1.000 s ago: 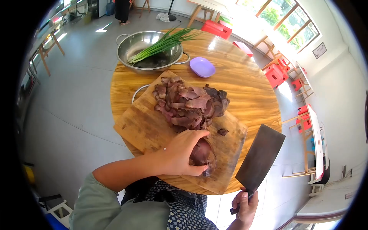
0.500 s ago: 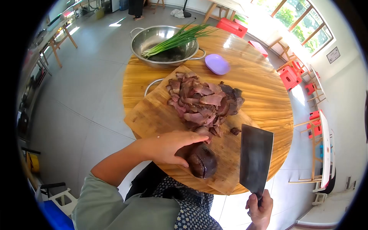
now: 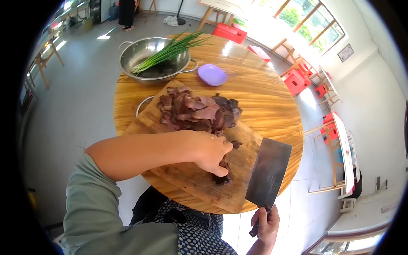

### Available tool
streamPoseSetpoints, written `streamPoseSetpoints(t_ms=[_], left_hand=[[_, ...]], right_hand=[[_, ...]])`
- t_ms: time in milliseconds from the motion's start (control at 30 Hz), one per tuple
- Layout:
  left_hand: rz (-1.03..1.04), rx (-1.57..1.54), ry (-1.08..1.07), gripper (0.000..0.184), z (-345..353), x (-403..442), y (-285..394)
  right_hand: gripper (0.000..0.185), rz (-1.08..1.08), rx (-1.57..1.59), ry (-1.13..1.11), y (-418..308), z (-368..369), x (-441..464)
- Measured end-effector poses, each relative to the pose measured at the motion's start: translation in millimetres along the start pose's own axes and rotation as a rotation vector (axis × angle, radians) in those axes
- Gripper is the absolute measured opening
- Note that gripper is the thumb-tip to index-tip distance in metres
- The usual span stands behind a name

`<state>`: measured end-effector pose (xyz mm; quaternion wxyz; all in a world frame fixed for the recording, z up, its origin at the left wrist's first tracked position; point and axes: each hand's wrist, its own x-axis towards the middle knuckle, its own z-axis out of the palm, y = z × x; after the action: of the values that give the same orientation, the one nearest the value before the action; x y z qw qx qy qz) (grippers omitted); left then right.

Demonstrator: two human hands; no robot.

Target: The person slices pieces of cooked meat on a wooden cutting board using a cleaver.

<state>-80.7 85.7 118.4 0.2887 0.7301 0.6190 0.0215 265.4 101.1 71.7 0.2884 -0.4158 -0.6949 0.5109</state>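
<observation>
My left hand [image 3: 212, 154] is closed over a dark chunk of meat [image 3: 222, 179] on the wooden cutting board [image 3: 199, 187]; most of the chunk is hidden under the fingers. In my right hand [image 3: 267, 223] is the handle of a cleaver [image 3: 269, 172], its broad dark blade raised by the board's right edge, apart from the meat. A heap of sliced meat [image 3: 197, 109], reddish-brown with darker pieces at its right side, lies on the far part of the board. One small dark scrap [image 3: 236, 144] sits just beyond my left fingertips.
At the back of the round wooden table [image 3: 263, 102] stands a two-handled steel basin [image 3: 127, 59] with green scallions [image 3: 170, 55] in it. Beside it is a purple dish [image 3: 212, 75]. Red stools [image 3: 294, 81] and side tables line the right wall. A person [image 3: 126, 15] stands far back.
My left hand has gone from resting with fingers spread beside the meat chunk to gripping it from above. The cleaver leans more to the right. The whole view has shifted.
</observation>
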Motion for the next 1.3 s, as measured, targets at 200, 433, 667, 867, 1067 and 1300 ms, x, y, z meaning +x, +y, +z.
streamPoseSetpoints(t_ms=[200, 433, 667, 867, 1067, 1300], left_hand=[[0.137, -0.155, 0.306, 0.079, 37.8, -0.8, -26.7], [-0.02, -0.222, 0.085, 0.069, 23.1, -13.3, 1.6], [-0.099, -0.158, 0.435, 0.066, 54.1, -21.1, 15.2], [0.241, -0.068, 1.05, 0.044, 106.7, -41.1, 24.6], [0.109, -0.194, 1.194, 0.04, 143.7, -36.2, 27.3], [0.126, -0.253, 1.201, 0.048, 152.8, -28.2, 27.6]], right_hand=[[0.015, 0.048, -0.003, 0.085, 4.6, -14.8, -14.4], [0.013, 0.095, -0.009, -0.03, 1.6, -21.3, -3.8], [0.016, 0.121, -0.129, -0.095, -11.9, -27.2, 3.4], [0.016, 0.028, -0.334, -0.083, -34.7, -32.6, -4.3], [0.024, -0.189, -0.721, -0.286, -70.6, -33.4, 4.1], [0.023, -0.131, -0.707, -0.423, -80.9, -18.9, 7.2]])
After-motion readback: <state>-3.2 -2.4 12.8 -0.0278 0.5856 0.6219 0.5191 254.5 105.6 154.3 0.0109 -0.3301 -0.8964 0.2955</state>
